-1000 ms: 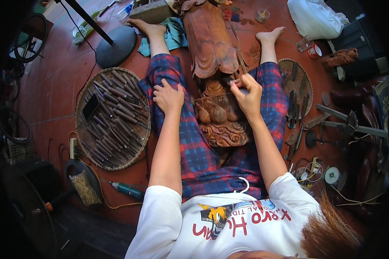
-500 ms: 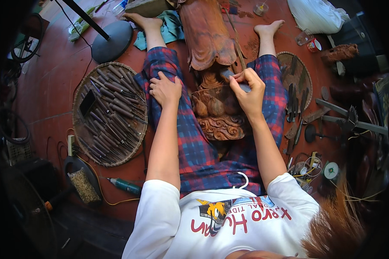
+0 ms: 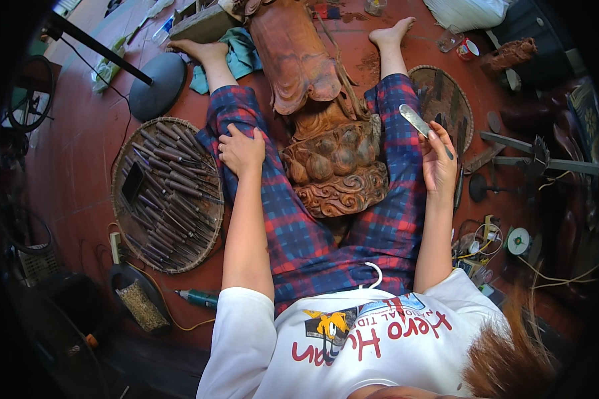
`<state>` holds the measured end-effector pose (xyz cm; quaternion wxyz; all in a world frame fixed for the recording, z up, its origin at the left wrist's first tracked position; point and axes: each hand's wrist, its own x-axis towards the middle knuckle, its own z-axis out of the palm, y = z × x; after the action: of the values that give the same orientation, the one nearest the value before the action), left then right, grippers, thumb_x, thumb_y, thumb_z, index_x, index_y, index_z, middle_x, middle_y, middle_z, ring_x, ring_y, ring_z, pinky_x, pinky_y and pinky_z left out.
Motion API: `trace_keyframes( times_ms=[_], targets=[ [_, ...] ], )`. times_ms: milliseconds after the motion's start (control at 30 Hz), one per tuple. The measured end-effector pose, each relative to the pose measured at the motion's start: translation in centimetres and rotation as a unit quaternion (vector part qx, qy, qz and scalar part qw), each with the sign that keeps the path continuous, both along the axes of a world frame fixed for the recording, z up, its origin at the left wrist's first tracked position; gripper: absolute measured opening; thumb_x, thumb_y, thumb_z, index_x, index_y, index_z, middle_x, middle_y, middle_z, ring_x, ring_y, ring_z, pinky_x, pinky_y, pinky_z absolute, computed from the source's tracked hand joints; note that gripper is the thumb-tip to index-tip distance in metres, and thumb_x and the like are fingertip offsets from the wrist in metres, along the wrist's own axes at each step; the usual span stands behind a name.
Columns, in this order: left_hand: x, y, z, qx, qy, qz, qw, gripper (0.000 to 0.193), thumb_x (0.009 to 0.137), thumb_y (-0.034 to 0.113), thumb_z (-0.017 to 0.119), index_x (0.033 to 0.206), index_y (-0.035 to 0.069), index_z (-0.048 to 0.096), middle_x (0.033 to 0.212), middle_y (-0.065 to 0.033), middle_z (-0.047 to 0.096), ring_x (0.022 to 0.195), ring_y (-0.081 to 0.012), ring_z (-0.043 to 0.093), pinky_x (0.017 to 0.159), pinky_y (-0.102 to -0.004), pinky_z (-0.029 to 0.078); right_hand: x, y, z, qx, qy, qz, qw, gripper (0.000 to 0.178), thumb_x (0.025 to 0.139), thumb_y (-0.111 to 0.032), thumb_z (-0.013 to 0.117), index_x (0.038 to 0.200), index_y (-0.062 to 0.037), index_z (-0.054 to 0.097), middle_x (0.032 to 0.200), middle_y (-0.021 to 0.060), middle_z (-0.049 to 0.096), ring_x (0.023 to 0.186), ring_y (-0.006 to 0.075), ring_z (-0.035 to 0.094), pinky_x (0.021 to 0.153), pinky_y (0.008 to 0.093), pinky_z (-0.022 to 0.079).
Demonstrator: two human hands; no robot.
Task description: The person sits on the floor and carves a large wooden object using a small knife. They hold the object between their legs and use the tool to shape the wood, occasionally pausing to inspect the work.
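Observation:
I sit on a red floor with a carved wooden statue (image 3: 316, 100) lying between my legs in blue-red checked trousers. Its ornate base (image 3: 339, 174) points toward me. My left hand (image 3: 241, 149) rests flat on my left thigh beside the base, holding nothing. My right hand (image 3: 438, 158) is raised over my right thigh, to the right of the statue, and grips a narrow metal file (image 3: 419, 125) that points up and left. The file is off the wood.
A round woven tray (image 3: 163, 193) filled with several carving chisels lies at my left. A second woven tray (image 3: 446, 100) with tools lies at my right. A stand's round base (image 3: 156, 85), a teal cloth (image 3: 236, 56), cables and a small power tool (image 3: 196, 297) surround me.
My right hand has lifted off the statue's base and swung right, now holding the file up in the air. My left hand has stayed on the thigh.

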<state>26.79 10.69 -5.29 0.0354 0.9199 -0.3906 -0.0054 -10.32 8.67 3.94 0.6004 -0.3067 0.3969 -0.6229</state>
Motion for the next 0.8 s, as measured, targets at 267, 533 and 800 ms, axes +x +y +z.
trace_keyframes(
  times_ms=[267, 533, 800],
  targets=[
    [-0.1, 0.3, 0.6, -0.001, 0.011, -0.009, 1.000, 0.065, 0.084, 0.052, 0.063, 0.124, 0.003, 0.048, 0.111, -0.0230, 0.059, 0.100, -0.0387, 0.063, 0.081, -0.0468, 0.053, -0.3, 0.3, -1.0, 0.047, -0.144, 0.027, 0.988, 0.029, 0.096, -0.005, 0.054, 0.121, 0.0109, 0.054, 0.115, 0.0231, 0.063, 0.103, 0.0310, 0.068, 0.088, 0.0328, 0.060],
    [-0.2, 0.1, 0.6, 0.011, 0.007, -0.008, 1.000, 0.067, 0.085, 0.053, 0.062, 0.128, 0.004, 0.047, 0.113, -0.0244, 0.057, 0.102, -0.0396, 0.062, 0.082, -0.0478, 0.053, 1.3, 0.1, -1.4, 0.060, -0.129, 0.079, 0.987, 0.029, 0.091, 0.003, 0.057, 0.120, 0.0077, 0.055, 0.109, 0.0230, 0.065, 0.100, 0.0294, 0.068, 0.085, 0.0318, 0.060],
    [0.0, 0.5, 0.6, 0.000, 0.001, -0.023, 1.000, 0.066, 0.087, 0.053, 0.060, 0.130, 0.005, 0.048, 0.117, -0.0239, 0.057, 0.102, -0.0404, 0.062, 0.084, -0.0487, 0.051, -0.5, -0.3, -5.3, 0.063, -0.273, 0.089, 0.956, 0.028, 0.091, 0.002, 0.061, 0.118, 0.0024, 0.060, 0.101, 0.0170, 0.066, 0.090, 0.0248, 0.068, 0.080, 0.0299, 0.059]
  ],
)
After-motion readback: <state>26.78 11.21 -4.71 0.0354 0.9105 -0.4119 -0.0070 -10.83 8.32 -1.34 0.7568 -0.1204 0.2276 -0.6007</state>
